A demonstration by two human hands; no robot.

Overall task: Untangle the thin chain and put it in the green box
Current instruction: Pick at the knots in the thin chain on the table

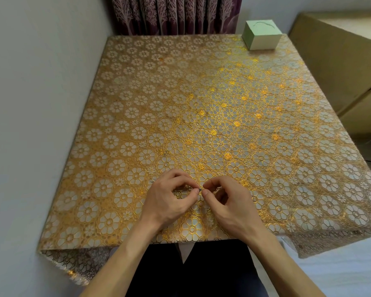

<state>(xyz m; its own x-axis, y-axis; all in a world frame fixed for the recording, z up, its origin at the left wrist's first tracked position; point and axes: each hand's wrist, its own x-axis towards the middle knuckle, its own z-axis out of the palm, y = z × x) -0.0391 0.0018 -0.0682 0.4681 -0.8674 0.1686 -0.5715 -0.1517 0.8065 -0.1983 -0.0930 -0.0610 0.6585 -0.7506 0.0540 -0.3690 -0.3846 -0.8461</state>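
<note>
Both hands on thin chain

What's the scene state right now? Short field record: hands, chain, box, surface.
left hand: pinches the thin chain between thumb and forefinger, near the table's front edge
right hand: pinches the same chain, its fingertips almost meeting the left's
thin chain: only a small dark bit shows between the fingertips; tangle cannot be judged
green box: far right corner of the table, well apart from both hands
table: covered by a gold floral cloth
background: purple curtain behind the table
</note>
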